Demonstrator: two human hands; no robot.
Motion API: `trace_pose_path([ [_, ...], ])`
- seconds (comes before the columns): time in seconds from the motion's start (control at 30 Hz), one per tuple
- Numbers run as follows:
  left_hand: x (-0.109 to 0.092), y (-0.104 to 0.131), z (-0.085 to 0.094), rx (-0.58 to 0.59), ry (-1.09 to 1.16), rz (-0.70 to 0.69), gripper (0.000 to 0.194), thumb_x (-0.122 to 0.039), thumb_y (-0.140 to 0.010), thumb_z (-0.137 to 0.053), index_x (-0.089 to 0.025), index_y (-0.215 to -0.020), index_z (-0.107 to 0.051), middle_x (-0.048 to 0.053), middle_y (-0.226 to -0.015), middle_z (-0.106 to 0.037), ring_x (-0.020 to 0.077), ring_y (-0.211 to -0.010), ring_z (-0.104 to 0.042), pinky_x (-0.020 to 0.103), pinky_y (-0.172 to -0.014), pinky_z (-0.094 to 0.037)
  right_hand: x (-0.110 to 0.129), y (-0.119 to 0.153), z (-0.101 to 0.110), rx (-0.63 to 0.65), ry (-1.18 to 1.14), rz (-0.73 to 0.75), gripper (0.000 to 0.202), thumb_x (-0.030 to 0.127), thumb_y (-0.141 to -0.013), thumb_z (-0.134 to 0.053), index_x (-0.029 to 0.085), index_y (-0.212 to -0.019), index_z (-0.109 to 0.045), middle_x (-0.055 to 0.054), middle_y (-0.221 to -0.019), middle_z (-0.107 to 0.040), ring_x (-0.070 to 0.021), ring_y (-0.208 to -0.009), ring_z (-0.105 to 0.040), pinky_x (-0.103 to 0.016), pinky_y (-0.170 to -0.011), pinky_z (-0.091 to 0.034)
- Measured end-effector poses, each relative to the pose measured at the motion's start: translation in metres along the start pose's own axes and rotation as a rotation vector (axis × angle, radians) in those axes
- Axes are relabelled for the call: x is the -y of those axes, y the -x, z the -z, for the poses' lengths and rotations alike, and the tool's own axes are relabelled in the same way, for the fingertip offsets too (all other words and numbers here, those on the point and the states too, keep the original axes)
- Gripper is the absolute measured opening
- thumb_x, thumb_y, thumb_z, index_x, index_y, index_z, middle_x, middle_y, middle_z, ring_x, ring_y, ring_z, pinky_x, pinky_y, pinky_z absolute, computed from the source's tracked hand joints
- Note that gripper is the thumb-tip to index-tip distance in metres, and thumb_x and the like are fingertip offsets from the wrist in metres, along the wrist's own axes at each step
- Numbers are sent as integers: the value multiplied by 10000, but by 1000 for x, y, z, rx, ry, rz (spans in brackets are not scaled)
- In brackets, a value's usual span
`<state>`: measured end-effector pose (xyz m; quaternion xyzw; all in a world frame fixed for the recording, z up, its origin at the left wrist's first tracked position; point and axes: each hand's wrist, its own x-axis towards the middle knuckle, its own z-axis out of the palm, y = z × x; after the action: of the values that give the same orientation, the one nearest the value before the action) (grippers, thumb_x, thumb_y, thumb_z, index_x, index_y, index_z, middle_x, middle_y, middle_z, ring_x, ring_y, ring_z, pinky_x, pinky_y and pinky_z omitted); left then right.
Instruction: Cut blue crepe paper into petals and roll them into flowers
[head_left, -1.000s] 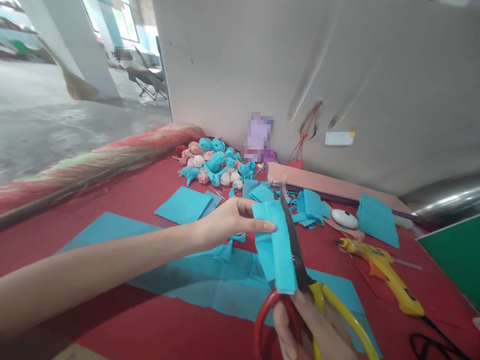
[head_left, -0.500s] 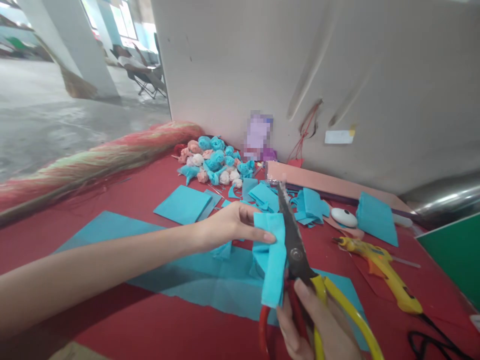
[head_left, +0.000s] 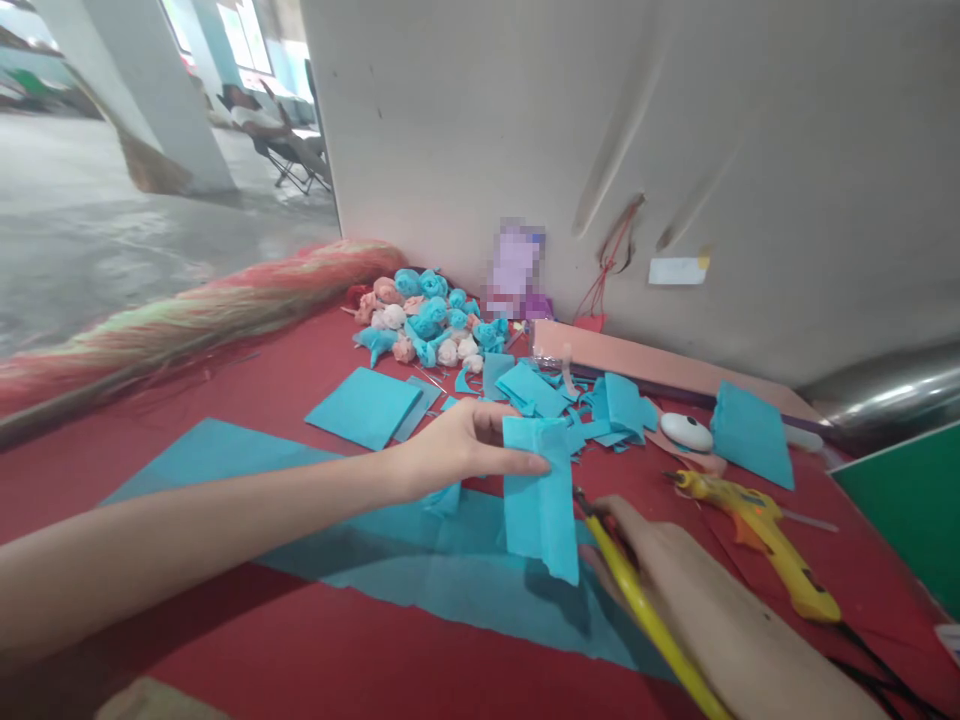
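Note:
Folded blue crepe paper point(head_left: 536, 515) is pinched between the thumb and fingers of my left hand point(head_left: 461, 450). It hangs above a long blue paper sheet point(head_left: 420, 565) lying on the red table. Just right of it, my right hand point(head_left: 652, 550) is closed on scissors, whose yellow handle point(head_left: 645, 610) slants down to the lower right. Only a small dark part of their metal shows by the paper's edge; I cannot make out the rest of the blades. A folded blue paper square point(head_left: 367, 405) lies beyond my left forearm.
Blue, pink and white paper flowers point(head_left: 431, 320) are heaped at the back. Blue scraps point(head_left: 532, 390) lie nearer. On the right are a yellow glue gun point(head_left: 772, 545) with a cord, a white mouse-shaped object point(head_left: 686, 432) and blue paper point(head_left: 752, 435). A grey panel point(head_left: 465, 120) stands behind.
The scissors have swung from pointing up beside the paper, blades in full view, to slanting with the blades mostly hidden. My right hand has turned. The blue paper's lower end has spread wider.

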<state>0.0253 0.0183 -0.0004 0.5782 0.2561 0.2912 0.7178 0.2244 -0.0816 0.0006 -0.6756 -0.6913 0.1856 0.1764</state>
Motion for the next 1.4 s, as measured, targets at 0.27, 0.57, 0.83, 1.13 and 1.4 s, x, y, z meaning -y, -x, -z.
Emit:
trace_pose_path([
  [0.27, 3, -2, 0, -66, -38, -3, 159, -237, -667, -694, -124, -758, -629, 30, -774, -649, 149, -761, -593, 277, -739, -470, 5, 3, 0, 159, -26, 69, 221, 334, -760, -574, 236, -947, -640, -80, -885, -652, -253, -767, -611, -308, -641, -437],
  [0.57, 8, 5, -18, -68, -145, 45, 189, -280, -649, -706, -138, -685, -587, -21, -664, -604, 97, -606, -534, 212, -595, -439, 19, -15, -10, 293, -741, -91, 354, 443, -801, -528, 170, -1019, -582, 10, -659, -526, -69, -445, -415, -180, -396, -342],
  [0.83, 3, 3, -17, -156, -174, 58, 238, -327, -650, -708, -146, -686, -559, -44, -586, -536, 82, -536, -488, 179, -492, -394, 15, -15, -14, 160, -906, -173, 312, 448, -796, -561, 142, -740, -581, 41, -496, -448, -56, -393, -368, -167, -379, -283],
  [1.13, -3, 19, -12, -252, -148, 77, 195, -343, -727, -655, -180, -810, -588, -51, -596, -529, 70, -500, -464, 163, -454, -378, 2, -31, 6, -132, -718, -94, 295, 403, -786, -548, 176, -616, -467, 44, -531, -382, -89, -470, -324, -222, -461, -257],
  [1.4, 13, 33, -3, -346, -9, 118, 327, -327, -664, -720, -208, -942, -597, -46, -651, -576, 95, -595, -516, 193, -551, -393, 14, -93, 13, -182, -347, 83, 322, 205, -777, -554, 158, -509, -383, 58, -515, -316, -94, -522, -335, -234, -531, -243],
])
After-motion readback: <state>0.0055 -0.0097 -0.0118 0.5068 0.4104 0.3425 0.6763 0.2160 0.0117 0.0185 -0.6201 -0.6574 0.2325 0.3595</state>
